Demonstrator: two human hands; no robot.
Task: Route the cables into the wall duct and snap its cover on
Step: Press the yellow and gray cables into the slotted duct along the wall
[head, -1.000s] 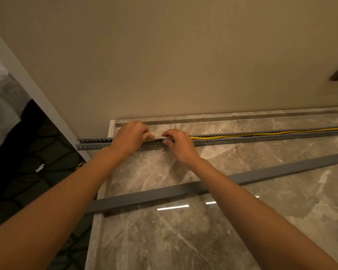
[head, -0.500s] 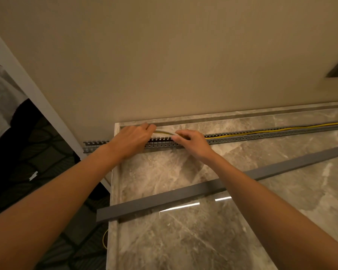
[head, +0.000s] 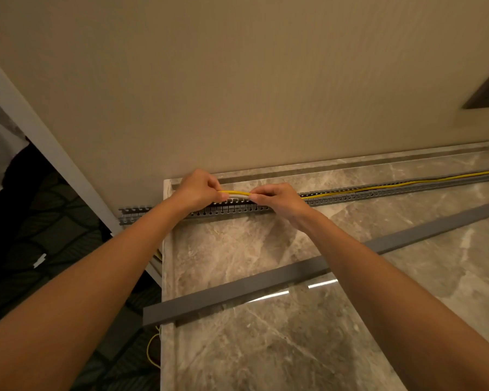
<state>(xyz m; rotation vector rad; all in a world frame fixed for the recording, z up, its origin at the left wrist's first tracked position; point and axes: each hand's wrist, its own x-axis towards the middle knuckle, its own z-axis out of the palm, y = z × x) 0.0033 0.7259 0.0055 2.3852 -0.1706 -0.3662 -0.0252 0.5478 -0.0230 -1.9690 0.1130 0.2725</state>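
Yellow and grey cables are arching above the slotted grey duct on the marble tabletop; we are pinching them with both hands, left hand and right hand. We should be pressing down evenly between the fingers, cover waiting nearby.

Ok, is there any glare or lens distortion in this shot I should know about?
Head view: warm, dim light; two bright streaks of glare on the marble top beside the cover. Wide-angle bend curves the duct and wall edge. Hands and cables look sharp; dark floor at left loses detail.
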